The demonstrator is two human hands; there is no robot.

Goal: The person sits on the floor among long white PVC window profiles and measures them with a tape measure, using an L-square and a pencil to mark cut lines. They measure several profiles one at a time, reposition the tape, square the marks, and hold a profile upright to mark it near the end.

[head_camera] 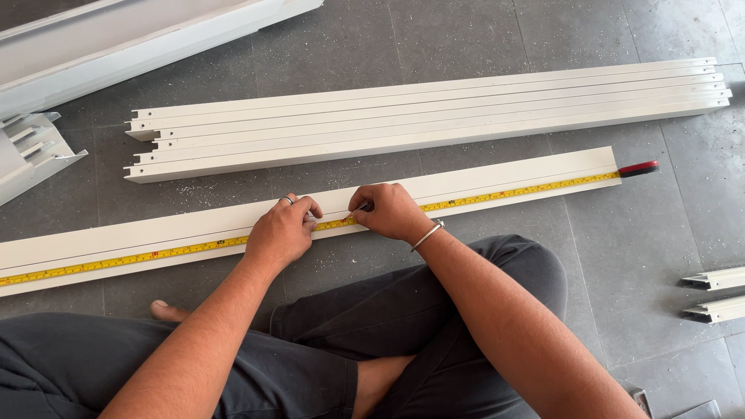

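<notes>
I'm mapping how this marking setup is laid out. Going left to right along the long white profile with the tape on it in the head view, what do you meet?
Yellow measuring tape on the white profile → left hand pressing on the tape → right hand with a thin marking tool pinched at the tape → bare tape again → red tape end.

A single view is given, taken from a camera worn on the head and aimed steeply down at the grey tiled floor (481, 31). The scene is seen from close range: crossed legs fill the lower frame, forearms are seen reaching up to centre, and long white metal profiles (434, 116) span the upper half.
</notes>
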